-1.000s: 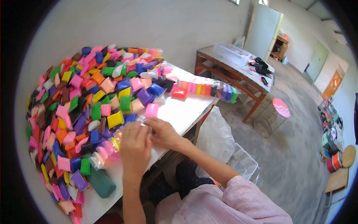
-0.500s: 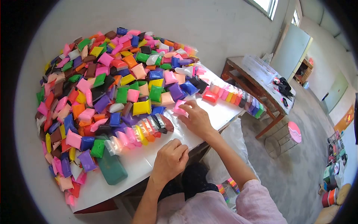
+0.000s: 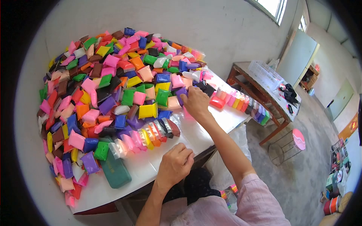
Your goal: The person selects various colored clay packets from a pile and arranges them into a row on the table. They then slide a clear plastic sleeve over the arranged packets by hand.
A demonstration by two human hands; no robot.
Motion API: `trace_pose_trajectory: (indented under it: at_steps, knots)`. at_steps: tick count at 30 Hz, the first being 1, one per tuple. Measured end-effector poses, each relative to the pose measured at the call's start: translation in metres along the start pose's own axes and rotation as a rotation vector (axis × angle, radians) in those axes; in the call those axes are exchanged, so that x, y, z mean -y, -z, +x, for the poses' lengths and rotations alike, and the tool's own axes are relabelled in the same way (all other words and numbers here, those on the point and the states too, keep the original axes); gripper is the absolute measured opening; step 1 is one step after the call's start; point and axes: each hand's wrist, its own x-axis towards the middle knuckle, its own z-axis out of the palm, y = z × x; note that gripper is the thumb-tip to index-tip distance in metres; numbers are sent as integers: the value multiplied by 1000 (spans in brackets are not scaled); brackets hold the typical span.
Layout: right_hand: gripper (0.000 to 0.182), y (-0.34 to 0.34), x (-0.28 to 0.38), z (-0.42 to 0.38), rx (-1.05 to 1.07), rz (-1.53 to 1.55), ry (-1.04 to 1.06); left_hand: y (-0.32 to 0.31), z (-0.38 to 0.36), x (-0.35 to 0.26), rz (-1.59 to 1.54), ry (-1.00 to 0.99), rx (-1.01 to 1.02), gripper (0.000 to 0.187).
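A big heap of small coloured packets covers the left of the white table (image 3: 147, 164). My right hand (image 3: 196, 102) reaches to the heap's right edge, its fingers at a purple packet (image 3: 181, 94); the blue packet beside it is covered by the hand. Under that hand a pink packet (image 3: 187, 114) partly shows. Curled closed, my left hand (image 3: 175, 164) hovers over the table's front edge; whether it holds anything is hidden. Just beyond it, an overlapping row of packets (image 3: 145, 137) runs from clear-white and pink to brown. A dark green case (image 3: 114, 171) lies left of the row.
Another row of packets (image 3: 236, 103) lies at the table's right end, with a red packet (image 3: 217, 102) at its near end. Further right are a wooden table (image 3: 241, 67) with a clear plastic bin (image 3: 266, 71), and a pink-topped wire stool (image 3: 298, 139).
My right hand has moved up from the pink packet to the purple packet at the heap's edge. My left hand stays curled in nearly the same place. The view has shifted slightly.
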Motion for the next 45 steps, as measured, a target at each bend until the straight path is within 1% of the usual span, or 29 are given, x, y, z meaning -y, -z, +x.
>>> trace_pose_trajectory:
  at_steps: [2,5,6,7,8,10,11,12,13,15,18,21,24,27,33,36,39,42,45]
  knots:
    - [36,-13,1,6,-16,-25,-20,0,-1,0,-7,1,-8,5]
    - [37,-11,-11,5,-106,233,-44,2,-1,-1,-20,3,-38,6]
    - [38,-2,-15,0,-94,379,-133,1,-1,0,-26,3,-61,7]
    - [38,13,-19,-12,-82,523,-223,0,-2,0,-34,5,-82,8]
    - [38,39,-19,-30,-84,556,-245,0,-2,0,43,-14,-91,10]
    - [37,60,-22,-76,-88,593,-256,-3,-4,-1,192,-49,-115,15]
    - [34,68,-19,-101,14,534,-308,-7,-5,-3,262,-29,-131,17]
    - [31,67,-16,-121,54,476,-299,-12,-5,-6,333,-11,-143,20]
    - [29,72,-11,-136,127,485,-289,-17,-5,-8,405,7,-152,23]
    - [27,75,-9,-152,47,415,-205,-25,-6,-15,436,56,-147,26]
    - [26,87,-15,-161,134,608,-233,-30,-3,-19,459,75,-175,24]
    - [27,96,-19,-169,21,443,-79,-34,-1,-13,453,55,-178,23]
    - [25,88,-27,-176,-77,290,83,-37,2,-10,442,64,-173,21]
    - [21,85,-26,-174,-50,312,85,-34,5,-10,415,60,-148,17]
    - [13,76,-31,-179,-106,100,225,-34,3,-6,407,9,-148,10]
    - [11,79,-34,-177,-124,126,302,-35,2,-2,424,-6,-122,11]
    - [10,80,-37,-175,-120,132,335,-34,2,-4,450,-43,-136,10]
    - [10,75,-43,-182,-102,143,312,-36,0,-1,465,-76,-151,8]
    - [10,80,-38,-189,-90,283,222,-38,-5,1,536,-137,-173,7]
